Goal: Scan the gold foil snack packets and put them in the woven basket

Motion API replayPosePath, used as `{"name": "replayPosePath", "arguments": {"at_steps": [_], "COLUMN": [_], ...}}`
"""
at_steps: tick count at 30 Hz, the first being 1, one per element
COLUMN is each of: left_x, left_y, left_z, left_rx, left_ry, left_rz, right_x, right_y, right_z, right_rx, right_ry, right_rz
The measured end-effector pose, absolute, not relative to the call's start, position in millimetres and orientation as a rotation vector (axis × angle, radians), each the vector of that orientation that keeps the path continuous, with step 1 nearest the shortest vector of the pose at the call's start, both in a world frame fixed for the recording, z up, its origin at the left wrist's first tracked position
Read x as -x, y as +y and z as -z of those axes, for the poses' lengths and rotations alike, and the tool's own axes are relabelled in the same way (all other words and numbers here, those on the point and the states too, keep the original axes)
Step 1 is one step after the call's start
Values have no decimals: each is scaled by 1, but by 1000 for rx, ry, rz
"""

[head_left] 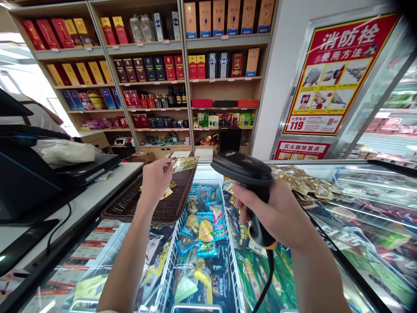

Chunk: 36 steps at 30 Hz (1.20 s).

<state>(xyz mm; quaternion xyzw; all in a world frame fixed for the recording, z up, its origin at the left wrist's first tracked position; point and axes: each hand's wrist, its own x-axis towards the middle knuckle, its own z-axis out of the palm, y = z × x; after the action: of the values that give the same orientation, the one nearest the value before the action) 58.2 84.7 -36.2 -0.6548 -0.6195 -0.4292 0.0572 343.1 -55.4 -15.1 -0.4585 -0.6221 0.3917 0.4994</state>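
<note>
My left hand [156,178] pinches a small gold foil packet [185,164] and holds it up above a dark wicker basket [130,204]. Another gold packet [167,192] lies in the basket just under that hand. My right hand [276,213] grips the handle of a black barcode scanner [244,171], whose head points left toward the held packet. The scanner's yellow-ringed cable hangs down from its handle. Both hands hover over a glass-topped chest freezer [202,243].
A pile of gold packets [302,182] lies on the freezer lid at right. A checkout counter [97,191] with a black till and a white plastic bag [65,152] stands at left. Shelves of boxed goods [156,69] fill the back wall; a red poster [332,74] hangs at right.
</note>
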Motion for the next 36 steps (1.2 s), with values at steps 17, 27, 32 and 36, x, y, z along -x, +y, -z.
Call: {"name": "replayPosePath", "arguments": {"at_steps": [17, 27, 32, 36], "left_x": [-31, -18, -21, -22], "left_y": [89, 92, 90, 87], "left_z": [28, 31, 28, 27], "left_rx": [1835, 1804, 1808, 1798], "left_ry": [-1852, -1766, -1809, -1789], "left_rz": [2157, 2056, 2034, 2070], "right_x": [-332, -339, -338, -339], "right_y": [-60, -50, -51, -52], "right_z": [12, 19, 18, 17], "right_rx": [1054, 1103, 1133, 1100], "right_ry": [-1548, -1633, -1650, -1614], "right_rz": [-1123, -1145, -1110, -1103]}}
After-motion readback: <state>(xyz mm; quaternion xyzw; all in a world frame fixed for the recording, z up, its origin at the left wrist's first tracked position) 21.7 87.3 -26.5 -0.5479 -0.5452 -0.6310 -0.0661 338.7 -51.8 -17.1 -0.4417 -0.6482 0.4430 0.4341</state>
